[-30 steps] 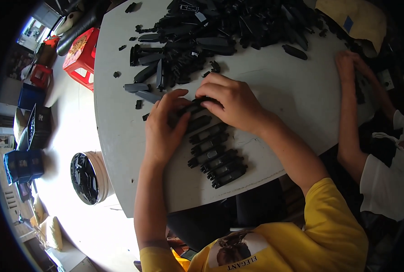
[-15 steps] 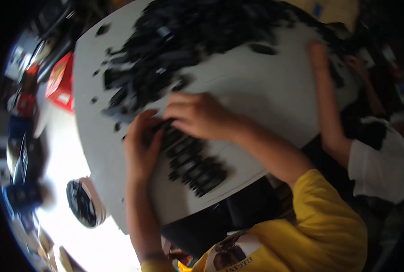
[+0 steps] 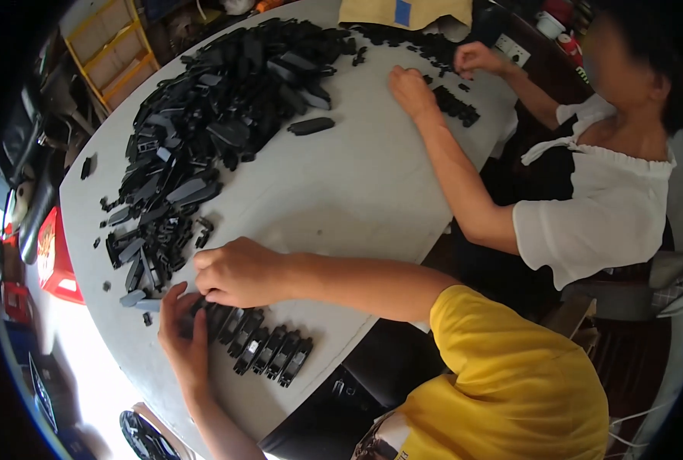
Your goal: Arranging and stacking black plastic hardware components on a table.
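A row of black plastic parts point(image 3: 268, 353) lies side by side on the table in front of me. My left hand point(image 3: 182, 337) curves around the far left end of this row, thumb and fingers closed about a dark plastic part partly hidden between them. Just above it, my right hand point(image 3: 242, 272) has its fingertips pinched down at the same end. Whatever the right fingers grip is hidden beneath them. A large heap of black and dark grey plastic pieces point(image 3: 230, 134) spreads beyond both hands, with small loose pieces near my left fingertips.
Across the right side of the pale table point(image 3: 372, 169), a co-worker in a white top point(image 3: 586, 207) handles similar black parts point(image 3: 456, 106). A single long black piece point(image 3: 311, 126) lies off the heap. A red box point(image 3: 58, 257) stands beyond the left edge.
The view has swung, so the table and co-worker show more fully and sharply. Both my hands stay together at the end of the row. The co-worker's two hands now show near the small parts.
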`<state>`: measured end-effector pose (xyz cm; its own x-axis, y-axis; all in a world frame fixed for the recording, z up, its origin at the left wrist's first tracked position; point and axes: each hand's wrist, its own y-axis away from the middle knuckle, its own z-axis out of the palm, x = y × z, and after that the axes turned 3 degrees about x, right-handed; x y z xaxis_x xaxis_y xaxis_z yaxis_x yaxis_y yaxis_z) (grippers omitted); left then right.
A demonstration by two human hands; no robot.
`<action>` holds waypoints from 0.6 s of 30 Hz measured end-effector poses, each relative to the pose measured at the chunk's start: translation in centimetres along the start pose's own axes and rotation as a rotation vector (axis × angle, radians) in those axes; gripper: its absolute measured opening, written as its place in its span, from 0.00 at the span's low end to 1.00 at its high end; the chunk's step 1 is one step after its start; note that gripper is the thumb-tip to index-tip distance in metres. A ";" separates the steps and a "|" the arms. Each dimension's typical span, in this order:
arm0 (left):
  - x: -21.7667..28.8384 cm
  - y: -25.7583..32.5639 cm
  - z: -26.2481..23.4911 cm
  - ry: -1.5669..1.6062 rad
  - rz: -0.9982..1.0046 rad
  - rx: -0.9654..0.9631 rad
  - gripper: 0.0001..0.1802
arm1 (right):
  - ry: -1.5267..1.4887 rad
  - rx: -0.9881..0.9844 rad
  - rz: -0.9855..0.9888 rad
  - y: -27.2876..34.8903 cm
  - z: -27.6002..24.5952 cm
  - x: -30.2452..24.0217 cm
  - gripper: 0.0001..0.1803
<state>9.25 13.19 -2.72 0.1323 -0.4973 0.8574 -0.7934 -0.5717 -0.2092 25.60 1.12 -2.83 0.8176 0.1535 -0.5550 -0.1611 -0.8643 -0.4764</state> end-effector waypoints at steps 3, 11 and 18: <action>0.3 0.0 -0.1 0.002 -0.022 -0.029 0.25 | -0.151 0.100 0.129 0.0 1.0 0.0 0.04; -1.1 0.4 -1.5 0.107 -0.027 -0.029 0.27 | 0.143 -0.235 0.177 -3.7 0.5 -1.8 0.02; 0.6 -0.9 0.6 0.049 -0.047 -0.032 0.24 | 0.365 -0.456 0.124 -4.6 -2.8 -3.3 0.06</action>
<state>10.40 13.02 -2.26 0.1412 -0.4372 0.8882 -0.8055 -0.5723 -0.1537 25.20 3.25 3.10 0.9582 -0.0661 -0.2784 -0.0796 -0.9961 -0.0375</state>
